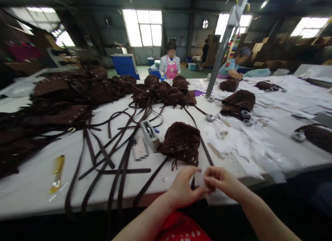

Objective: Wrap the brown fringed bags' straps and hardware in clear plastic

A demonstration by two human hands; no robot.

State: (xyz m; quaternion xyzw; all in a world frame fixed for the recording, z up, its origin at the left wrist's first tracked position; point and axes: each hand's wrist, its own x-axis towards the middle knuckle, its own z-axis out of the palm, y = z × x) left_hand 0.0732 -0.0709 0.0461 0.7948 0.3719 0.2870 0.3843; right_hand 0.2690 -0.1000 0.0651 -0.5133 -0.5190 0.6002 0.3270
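Note:
My left hand [184,186] and my right hand [222,180] meet at the front edge of the table. Between them is a small thin whitish sheet [199,179], paper or film, which the fingers of both hands pinch. A dark brown strap [192,183] shows beside my left fingers; whether they grip it too is hidden. Just beyond the hands lies a brown fringed bag [183,140] with metal eyelets and a thin tied cord. To its left stands a grey tape dispenser [150,135], with a blue pen [156,130] beside it.
Long brown straps [124,165] trail over the front edge at left. Brown bags [64,92] are heaped at far left, with more bags [166,92] mid-table. A grey post [220,51] rises behind. White sheets [241,147] cover the right side. Two people sit across the table.

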